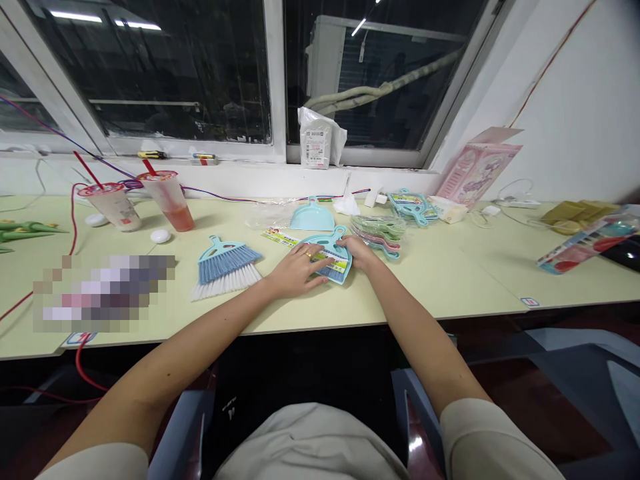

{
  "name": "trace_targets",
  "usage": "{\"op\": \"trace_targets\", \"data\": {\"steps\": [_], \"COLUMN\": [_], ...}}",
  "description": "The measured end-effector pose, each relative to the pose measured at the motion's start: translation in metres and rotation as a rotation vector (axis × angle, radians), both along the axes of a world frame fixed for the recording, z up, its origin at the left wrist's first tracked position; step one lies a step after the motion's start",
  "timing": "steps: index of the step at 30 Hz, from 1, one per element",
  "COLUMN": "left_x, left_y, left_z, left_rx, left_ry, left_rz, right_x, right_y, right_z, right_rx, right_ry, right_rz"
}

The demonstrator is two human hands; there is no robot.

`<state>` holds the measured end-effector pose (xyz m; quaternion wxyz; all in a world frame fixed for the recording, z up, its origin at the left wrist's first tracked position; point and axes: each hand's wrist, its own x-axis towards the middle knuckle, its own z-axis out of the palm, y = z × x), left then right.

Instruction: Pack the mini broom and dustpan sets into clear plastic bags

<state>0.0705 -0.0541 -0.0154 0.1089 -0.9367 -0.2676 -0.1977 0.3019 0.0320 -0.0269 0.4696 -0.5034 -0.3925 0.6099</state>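
Note:
A light blue dustpan (341,268) with a blue-bristled brush in it and a yellow-green label strip across it lies on the table under my hands. My left hand (296,270) rests on its left part and the label, fingers spread, a ring on one finger. My right hand (356,252) grips the dustpan near its handle at the right. To the left lie a blue-bristled brush (225,262) and white bristles (227,283) beneath it. Behind my hands is another light blue dustpan (313,217). A yellow-green label strip (280,237) sticks out left of the held dustpan.
Wrapped green, pink and blue pieces (380,230) lie right of my hands, with packed dustpan sets (411,207) behind. Two drink cups (170,203) stand at the left. A pink box (477,167) leans by the wall. The table's front edge (320,327) is near my forearms.

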Motion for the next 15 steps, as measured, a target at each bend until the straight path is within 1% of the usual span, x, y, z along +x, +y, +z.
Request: {"op": "trace_targets", "data": {"steps": [2,3,6,8,10,13,15], "left_x": [-0.003,-0.007,-0.024,-0.042,-0.065,-0.101,-0.121], "left_y": [0.005,0.009,0.030,0.053,0.083,0.132,0.157], "left_z": [0.002,0.003,0.013,0.024,0.038,0.057,0.063], "left_rx": [-0.015,-0.018,0.006,0.012,-0.023,-0.165,-0.289], "left_ry": [-0.058,-0.107,-0.271,-0.319,-0.337,-0.353,-0.327], "left_rz": [0.060,0.117,0.351,0.514,0.663,0.873,0.960], "right_x": [0.000,0.000,0.001,0.001,0.002,0.004,0.005], "right_y": [0.000,0.000,0.000,0.001,0.003,0.008,0.011], "right_z": [0.000,0.000,0.001,0.001,-0.001,-0.007,-0.011], "right_rx": [0.005,0.007,0.004,-0.001,-0.002,0.000,0.048], "right_ry": [-0.019,-0.028,-0.048,-0.049,-0.056,-0.087,-0.112], "right_rz": [-0.013,-0.020,-0.042,-0.042,-0.033,-0.019,-0.005]}}
